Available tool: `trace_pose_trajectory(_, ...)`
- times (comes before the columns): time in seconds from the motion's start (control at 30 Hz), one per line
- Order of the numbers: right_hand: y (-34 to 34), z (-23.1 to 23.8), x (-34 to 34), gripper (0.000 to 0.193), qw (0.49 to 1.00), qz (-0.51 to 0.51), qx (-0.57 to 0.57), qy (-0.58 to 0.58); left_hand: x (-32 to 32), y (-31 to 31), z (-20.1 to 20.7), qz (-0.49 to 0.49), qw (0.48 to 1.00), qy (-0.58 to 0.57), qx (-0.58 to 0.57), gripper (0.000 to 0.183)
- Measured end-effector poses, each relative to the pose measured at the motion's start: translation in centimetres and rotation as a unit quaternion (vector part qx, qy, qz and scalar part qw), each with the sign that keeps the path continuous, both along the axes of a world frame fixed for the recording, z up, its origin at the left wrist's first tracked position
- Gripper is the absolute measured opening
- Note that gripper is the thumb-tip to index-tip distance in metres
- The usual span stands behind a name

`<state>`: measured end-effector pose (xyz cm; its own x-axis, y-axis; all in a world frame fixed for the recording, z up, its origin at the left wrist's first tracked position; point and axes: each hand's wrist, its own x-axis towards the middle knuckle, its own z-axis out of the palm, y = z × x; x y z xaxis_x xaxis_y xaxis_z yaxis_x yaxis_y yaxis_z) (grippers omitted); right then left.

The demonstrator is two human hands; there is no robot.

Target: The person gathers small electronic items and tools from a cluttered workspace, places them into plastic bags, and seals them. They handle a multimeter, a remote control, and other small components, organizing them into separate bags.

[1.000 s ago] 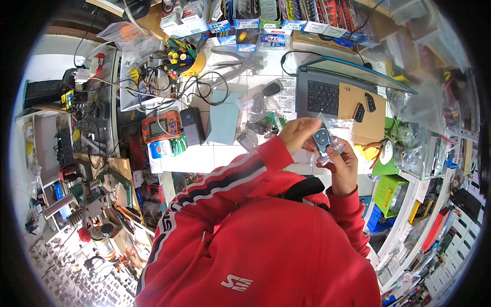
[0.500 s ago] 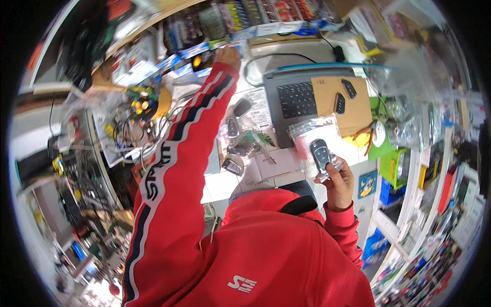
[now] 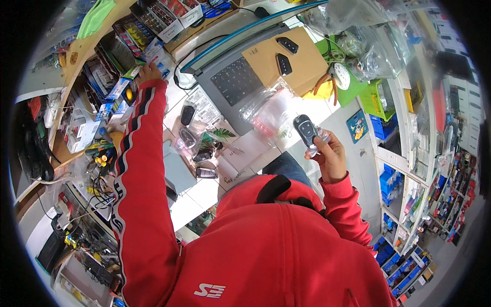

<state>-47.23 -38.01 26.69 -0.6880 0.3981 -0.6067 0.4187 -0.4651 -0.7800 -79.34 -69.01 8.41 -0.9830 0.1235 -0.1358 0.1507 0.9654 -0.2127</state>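
left hand (image 3: 149,74) withdrew; key fob (image 3: 305,129) juts from right hand (image 3: 331,155)

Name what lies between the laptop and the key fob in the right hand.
A clear plastic bag lies between the laptop and the key fob, in the head view.

A brown sheet (image 3: 307,60) lies partly across the open grey laptop (image 3: 236,80).

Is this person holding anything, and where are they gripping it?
The right hand holds a black car key fob by its lower end. The left hand is at some small boxes; whether it grips anything cannot be told.
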Motion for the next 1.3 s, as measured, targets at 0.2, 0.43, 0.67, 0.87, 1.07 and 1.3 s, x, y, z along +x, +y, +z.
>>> trace_pose_trajectory(0.2, 0.2, -0.7, 0.6, 0.02, 1.0, -0.01, -0.006, 0.02, 1.5, -0.9, 1.6, 0.001, 0.982, -0.003, 0.19, 0.078)
trace_pose_trajectory(0.43, -0.6, -1.5, -0.1, 0.02, 0.995, 0.073, -0.04, 0.046, 13.4, -3.3, 4.9, -0.049, 0.917, 0.076, 0.388, 0.069)
trace_pose_trajectory(0.67, -2.0, -1.7, -0.7, 0.022, 0.988, 0.14, -0.059, 0.02, 27.8, 0.6, 6.9, 0.012, 0.866, -0.033, 0.499, 0.071)
trace_pose_trajectory(0.87, -2.0, -1.7, 0.0, 0.03, 0.983, 0.123, -0.126, 0.062, 28.5, 6.2, 9.6, -0.018, 0.807, -0.074, 0.585, 0.07)
trace_pose_trajectory(1.07, -1.8, -1.7, 1.5, 0.034, 0.987, 0.128, -0.095, 0.027, 26.1, 8.3, 11.6, -0.093, 0.808, -0.059, 0.579, 0.07)
trace_pose_trajectory(1.3, -1.8, -2.1, 1.8, 0.03, 0.983, 0.14, -0.114, 0.041, 27.6, 8.0, 11.8, -0.066, 0.832, -0.117, 0.538, 0.074)
